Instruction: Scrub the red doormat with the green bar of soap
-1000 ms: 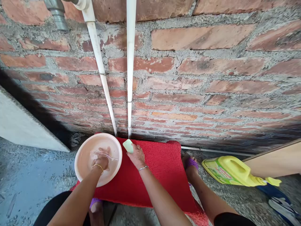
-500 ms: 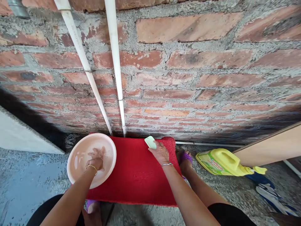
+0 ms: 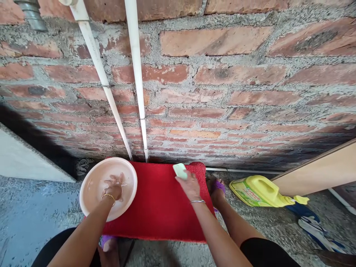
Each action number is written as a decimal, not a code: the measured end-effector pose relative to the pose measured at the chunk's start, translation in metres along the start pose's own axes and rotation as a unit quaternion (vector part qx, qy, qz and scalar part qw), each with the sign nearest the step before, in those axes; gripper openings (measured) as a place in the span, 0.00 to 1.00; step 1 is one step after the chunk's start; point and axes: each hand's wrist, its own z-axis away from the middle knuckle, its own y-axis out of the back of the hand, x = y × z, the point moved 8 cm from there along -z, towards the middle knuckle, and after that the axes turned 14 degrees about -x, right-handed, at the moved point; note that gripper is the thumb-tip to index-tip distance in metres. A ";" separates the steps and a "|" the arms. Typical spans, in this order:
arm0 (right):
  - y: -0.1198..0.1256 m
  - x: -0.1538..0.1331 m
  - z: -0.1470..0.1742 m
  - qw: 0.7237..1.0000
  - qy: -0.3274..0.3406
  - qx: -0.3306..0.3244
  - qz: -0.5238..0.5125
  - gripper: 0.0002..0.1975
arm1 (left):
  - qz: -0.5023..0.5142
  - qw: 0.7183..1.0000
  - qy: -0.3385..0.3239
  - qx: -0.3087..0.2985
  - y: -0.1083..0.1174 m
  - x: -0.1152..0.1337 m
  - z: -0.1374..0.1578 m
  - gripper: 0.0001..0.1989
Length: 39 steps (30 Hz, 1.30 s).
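My left hand (image 3: 113, 187) is in a pale pink basin (image 3: 130, 200), its fingers spread in the shallow clear water. Nothing shows in those fingers. The basin rests on the left part of a red mat (image 3: 164, 207). Toward the mat's far right edge, my right hand (image 3: 191, 185) is closed around a pale green, flat, rounded block (image 3: 179, 170). The block's underside is hidden and its exact kind cannot be made out. It is on or just above the mat.
A yellow detergent jug (image 3: 258, 191) lies on its side at the right, beside blue-and-white slippers (image 3: 317, 231). Two white pipes (image 3: 136, 55) run down the brick wall (image 3: 217, 40). A pale panel (image 3: 30, 155) stands left, a tan board (image 3: 319, 167) right.
My right hand and the pale green block have shifted slightly along the mat. My left hand stays in the basin. The whole view has tilted up a little.
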 end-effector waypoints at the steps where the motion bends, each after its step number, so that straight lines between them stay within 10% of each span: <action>1: -0.011 -0.023 0.004 0.999 0.035 -0.018 0.000 0.26 | 0.001 1.000 0.001 -0.004 -0.001 -0.001 -0.001 0.73; 5: -0.056 -0.110 0.029 0.981 0.159 -0.105 0.027 0.29 | -0.004 1.000 -0.007 0.005 -0.001 -0.002 -0.002 0.67; 9: -0.070 -0.135 0.040 0.968 0.192 -0.146 0.065 0.29 | -0.012 1.000 -0.012 0.026 -0.002 0.000 -0.002 0.68; 21: 0.032 0.112 0.011 0.989 -0.122 -0.021 -0.079 0.32 | 0.064 0.997 -0.036 0.017 0.002 -0.001 0.008 0.72; 25: 0.026 0.137 0.020 0.974 -0.156 0.023 -0.163 0.32 | 0.056 0.998 -0.036 0.006 0.009 -0.003 0.019 0.67; 39: -0.097 -0.150 0.093 0.977 0.133 -0.165 0.018 0.23 | 0.073 0.996 -0.041 0.030 0.007 0.001 0.012 0.74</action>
